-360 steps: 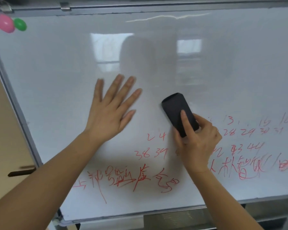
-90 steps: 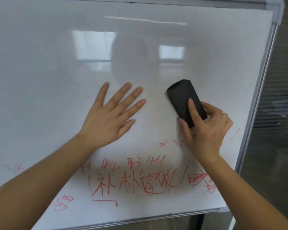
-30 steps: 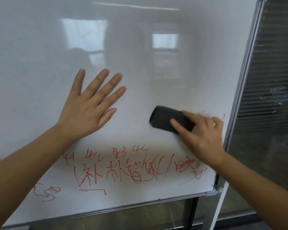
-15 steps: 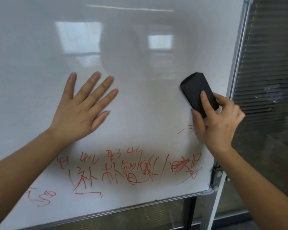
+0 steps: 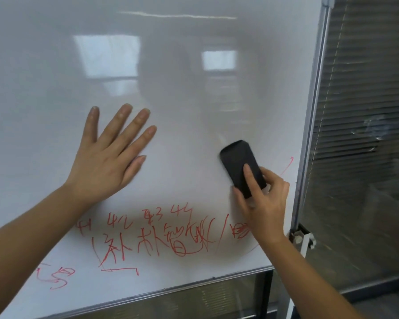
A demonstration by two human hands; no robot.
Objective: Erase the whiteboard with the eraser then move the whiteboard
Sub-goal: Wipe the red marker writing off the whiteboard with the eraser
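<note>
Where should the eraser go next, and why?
Probably down. The right hand holds the black eraser just above red writing left along the whiteboard bottom, while the left hand lies flat on the board.

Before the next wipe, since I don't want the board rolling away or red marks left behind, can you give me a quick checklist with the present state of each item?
1. Right hand grips the eraser: ok.
2. Eraser lies against the whiteboard: ok.
3. Left hand flat on the board to brace it: ok.
4. Red writing cleared from the bottom rows: not ok, it remains below both hands.
5. Red stroke near the right frame wiped: not ok.
6. Stand wheels locked: cannot tell, they are out of view.
</note>
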